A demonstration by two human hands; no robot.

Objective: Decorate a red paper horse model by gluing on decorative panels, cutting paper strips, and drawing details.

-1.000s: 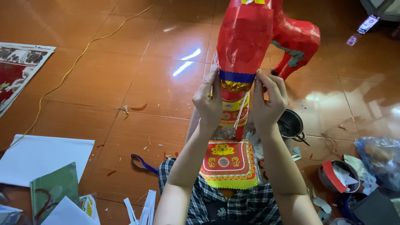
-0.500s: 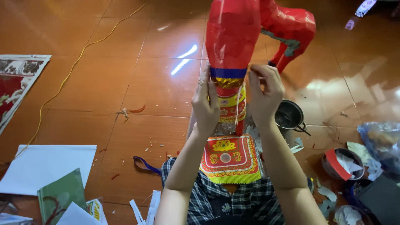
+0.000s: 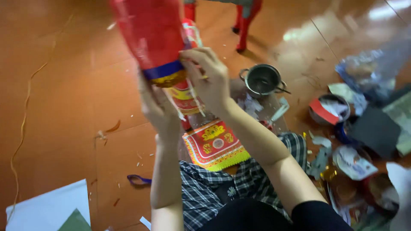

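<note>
Glossy orange tiled floor (image 3: pixel 64 85), paper scraps (image 3: pixel 342 154)

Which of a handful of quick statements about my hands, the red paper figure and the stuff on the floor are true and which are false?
1. Both hands are on the red paper figure with the blue and gold band. True: the left hand is under it, the right hand at its side.
2. The small metal pot with two handles stands on the orange tiled floor. True.
3. The red and yellow fringed paper square lies inside the pot. False: it rests on the lap, on the checked cloth.
4. The floor is covered with green carpet. False: it is glossy orange tile.
5. A thin yellow cord runs along the floor on the left. True.
</note>
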